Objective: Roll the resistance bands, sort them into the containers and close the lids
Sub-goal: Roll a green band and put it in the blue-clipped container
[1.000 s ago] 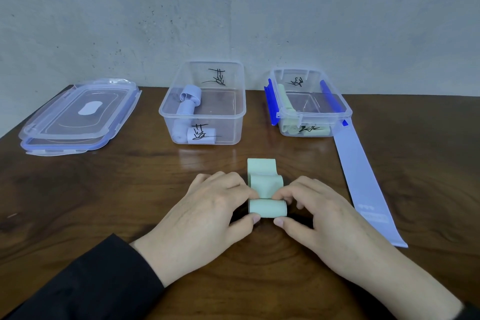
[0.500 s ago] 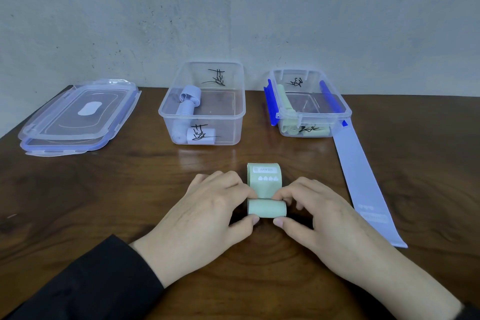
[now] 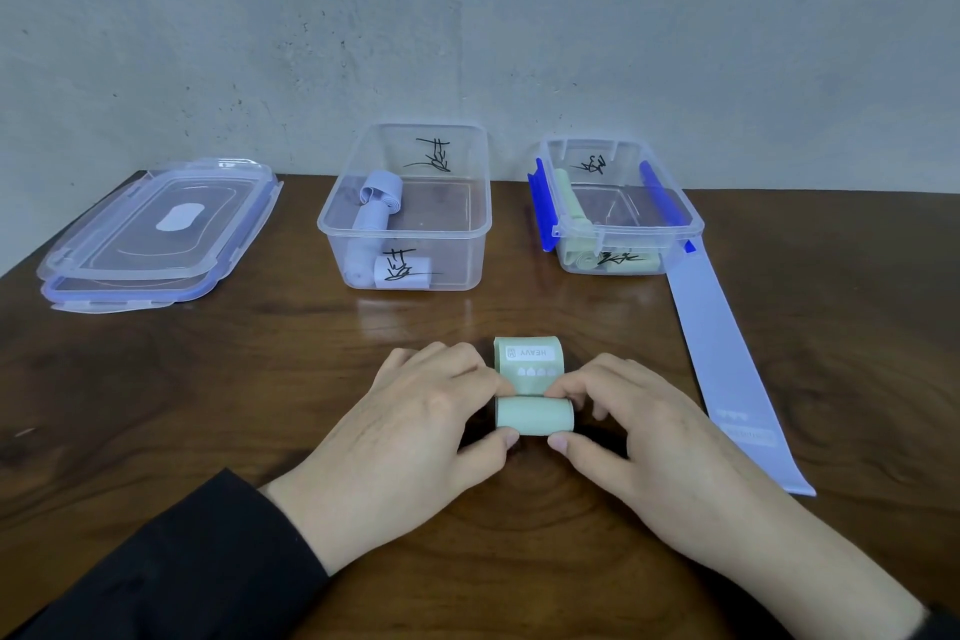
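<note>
Fingers of L hand curled over left end of green band, thumb tucked under near edge of the roll; R hand mirrors it on right end, fingers bent over top, thumb tip at roll's near edge. Both hands pinching the rolled part, roughly level w/ each other. Unrolled tail of green band lies flat just beyond fingertips, label "HEAVY" w/ drop icons facing up, short stretch left. All on wooden table.

Right of R hand, near but apart: blue band flat, unrolled, running away from fingers to far-right container; far end touching or under its corner, can't tell. That container holds green rolls, blue clips on sides, lid off. Straight beyond fingers: middle container w/ blue rolls inside, handwritten marks on walls, open. Far left of L hand, well apart: two lids stacked. Dark sleeve on L arm.
</note>
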`<state>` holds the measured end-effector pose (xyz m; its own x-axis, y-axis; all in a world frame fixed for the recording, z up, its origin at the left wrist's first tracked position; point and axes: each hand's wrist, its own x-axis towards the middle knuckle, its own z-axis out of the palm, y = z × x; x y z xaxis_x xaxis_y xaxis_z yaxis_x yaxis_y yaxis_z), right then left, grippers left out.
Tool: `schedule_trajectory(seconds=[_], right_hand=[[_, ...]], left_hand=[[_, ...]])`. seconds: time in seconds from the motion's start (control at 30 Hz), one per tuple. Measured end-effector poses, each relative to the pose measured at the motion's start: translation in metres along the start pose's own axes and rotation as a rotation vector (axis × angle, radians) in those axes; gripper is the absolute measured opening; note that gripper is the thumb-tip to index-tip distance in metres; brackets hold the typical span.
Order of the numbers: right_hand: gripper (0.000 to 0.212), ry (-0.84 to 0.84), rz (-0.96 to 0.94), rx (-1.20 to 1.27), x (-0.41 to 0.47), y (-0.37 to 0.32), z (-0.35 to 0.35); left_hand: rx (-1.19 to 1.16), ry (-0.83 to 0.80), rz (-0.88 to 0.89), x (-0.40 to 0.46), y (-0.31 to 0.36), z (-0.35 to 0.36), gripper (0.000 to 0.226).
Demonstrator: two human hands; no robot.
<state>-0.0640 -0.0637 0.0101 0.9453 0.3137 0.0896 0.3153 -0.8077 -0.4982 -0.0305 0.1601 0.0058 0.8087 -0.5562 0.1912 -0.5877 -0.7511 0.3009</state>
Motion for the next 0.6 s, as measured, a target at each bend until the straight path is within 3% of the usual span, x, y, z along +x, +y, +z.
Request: schedule_trajectory(seconds=[0.27,0.6], right_hand=[[0.032,-0.003,0.005,0.008,0.0002,0.0001,0.0006],[0.029,-0.007,-0.013,-0.011,0.0004,-0.0002,0.0007]], left_hand=[[0.004,-0.013,0.0,0.0011,-0.0014,0.0006,0.041],[-0.012,-0.002,-0.012,0.0012,-0.001,0.0011,0.041]])
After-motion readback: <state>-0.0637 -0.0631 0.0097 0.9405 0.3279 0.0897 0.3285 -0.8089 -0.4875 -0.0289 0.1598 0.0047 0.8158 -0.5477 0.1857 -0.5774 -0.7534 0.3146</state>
